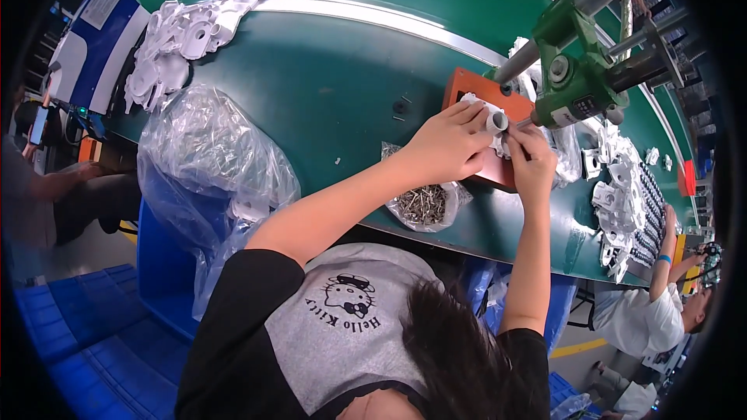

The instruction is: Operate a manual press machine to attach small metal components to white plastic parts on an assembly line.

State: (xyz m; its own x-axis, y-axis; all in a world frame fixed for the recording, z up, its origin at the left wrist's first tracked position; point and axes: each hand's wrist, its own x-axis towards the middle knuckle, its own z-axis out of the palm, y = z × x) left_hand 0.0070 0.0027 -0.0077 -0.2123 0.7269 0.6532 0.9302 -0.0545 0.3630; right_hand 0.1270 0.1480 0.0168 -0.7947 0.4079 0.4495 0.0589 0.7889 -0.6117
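Note:
A white plastic part [496, 122] with a round tubular boss rests on the orange-red base [462, 82] of a green press. My left hand [450, 142] lies over the part's left side, fingers curled round it and holding it. At its right edge, my right hand [534, 162] is closed in a pinch, with thumb and fingertips close to the boss. Whatever sits between those fingertips is too small and hidden to make out. Below my left wrist, an open clear bag [424, 210] holds many small metal pins.
The green press head [572, 70] with its metal shafts overhangs my right hand. White plastic parts lie heaped at the far left [183, 35] and at the right [618, 202]. A plastic-lined blue bin [159, 253] stands at left. Other people sit on both sides.

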